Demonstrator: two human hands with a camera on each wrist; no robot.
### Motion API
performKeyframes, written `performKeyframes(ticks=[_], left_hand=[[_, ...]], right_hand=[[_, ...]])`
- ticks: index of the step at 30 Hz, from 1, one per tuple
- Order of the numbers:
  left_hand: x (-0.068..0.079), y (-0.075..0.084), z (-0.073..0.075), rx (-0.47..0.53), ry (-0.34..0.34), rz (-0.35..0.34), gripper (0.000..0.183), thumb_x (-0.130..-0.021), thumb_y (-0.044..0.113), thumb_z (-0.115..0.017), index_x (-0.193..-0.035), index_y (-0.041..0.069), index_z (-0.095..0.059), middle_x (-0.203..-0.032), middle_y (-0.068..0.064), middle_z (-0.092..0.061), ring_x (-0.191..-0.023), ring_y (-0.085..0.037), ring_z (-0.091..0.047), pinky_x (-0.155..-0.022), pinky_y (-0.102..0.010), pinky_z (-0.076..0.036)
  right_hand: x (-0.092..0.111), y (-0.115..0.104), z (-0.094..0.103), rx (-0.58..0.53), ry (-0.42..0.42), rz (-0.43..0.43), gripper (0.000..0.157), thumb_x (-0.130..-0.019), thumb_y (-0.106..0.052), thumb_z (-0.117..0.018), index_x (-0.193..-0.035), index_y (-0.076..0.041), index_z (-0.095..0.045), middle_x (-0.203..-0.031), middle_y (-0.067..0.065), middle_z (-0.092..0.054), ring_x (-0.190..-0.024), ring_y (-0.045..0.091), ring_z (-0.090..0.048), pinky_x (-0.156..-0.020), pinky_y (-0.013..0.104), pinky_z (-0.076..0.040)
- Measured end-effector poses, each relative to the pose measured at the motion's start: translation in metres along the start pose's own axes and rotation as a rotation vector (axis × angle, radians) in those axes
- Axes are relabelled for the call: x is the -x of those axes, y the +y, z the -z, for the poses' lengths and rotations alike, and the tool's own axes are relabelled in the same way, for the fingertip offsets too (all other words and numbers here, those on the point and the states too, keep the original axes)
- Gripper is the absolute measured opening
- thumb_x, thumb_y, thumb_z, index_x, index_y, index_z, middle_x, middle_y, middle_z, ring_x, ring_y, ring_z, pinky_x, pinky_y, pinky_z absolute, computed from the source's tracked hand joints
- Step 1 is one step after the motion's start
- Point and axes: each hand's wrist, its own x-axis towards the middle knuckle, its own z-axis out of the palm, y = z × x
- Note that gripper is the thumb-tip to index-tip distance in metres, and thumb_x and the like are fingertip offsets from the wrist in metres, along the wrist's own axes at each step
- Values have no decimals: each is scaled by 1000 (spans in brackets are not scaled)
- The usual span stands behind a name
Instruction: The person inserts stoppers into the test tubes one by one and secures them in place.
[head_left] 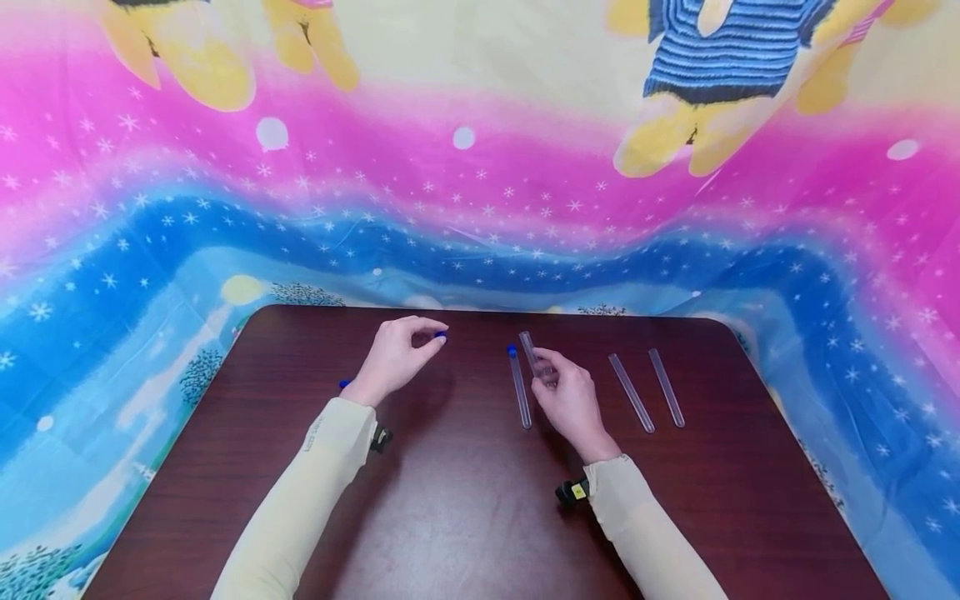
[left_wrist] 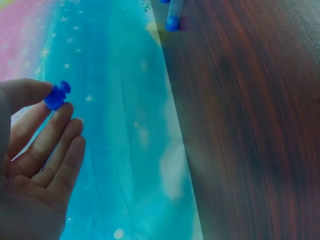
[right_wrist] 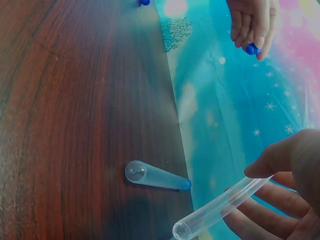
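My left hand (head_left: 397, 354) pinches a blue stopper (left_wrist: 58, 95) between thumb and fingertips, its other fingers extended. In my right hand (head_left: 572, 400) is a clear test tube (right_wrist: 220, 210), gripped between thumb and fingers with its rounded bottom toward the wrist camera. Left of that hand, a test tube with a blue stopper (head_left: 521, 387) lies on the table. The two hands are apart, with the stopper to the left of the held tube in the head view.
Two clear test tubes without stoppers, the nearer one (head_left: 632, 393) and the farther one (head_left: 667, 387), lie to the right on the dark wooden table (head_left: 465, 508). Another blue stopper (head_left: 345, 384) shows behind the left wrist. A patterned cloth (head_left: 465, 217) hangs beyond the table's far edge.
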Motion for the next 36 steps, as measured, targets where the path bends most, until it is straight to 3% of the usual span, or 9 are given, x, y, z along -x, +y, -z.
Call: performKeyframes(ticks=[9,24,36], left_hand=[[0,9,-1,14,1,-16,27,-97,23,-72,-122,15,-76,-120,-2,-71,-114,-21,-63,-98,-43,-50],[-4,19,-6,26,-6,-33,27,-98,25,-72,-122,14,-76,-122,-1,-71,-117,-21,-62,-100,-43,-49],[-9,27,-13,53,-9,-55,27,-98,25,-72,-123,15,-75,-121,0,-71,-115,-20,-62,-99,-45,-50]], right_hand=[[0,-7,-6,-8,-29,-17,42,-88,2,-71,-129,-9,-68,-102,7,-73,-83,19,-73,-76,41,-60],[3,-19,-16,-50,-77,-15,44,-88,2,-71,-130,-10,-68,-104,7,-73,-84,15,-72,-76,35,-60],[6,-26,-22,-45,-110,-15,46,-89,-3,-75,-133,-13,-66,-106,6,-73,-85,15,-72,-76,36,-60]])
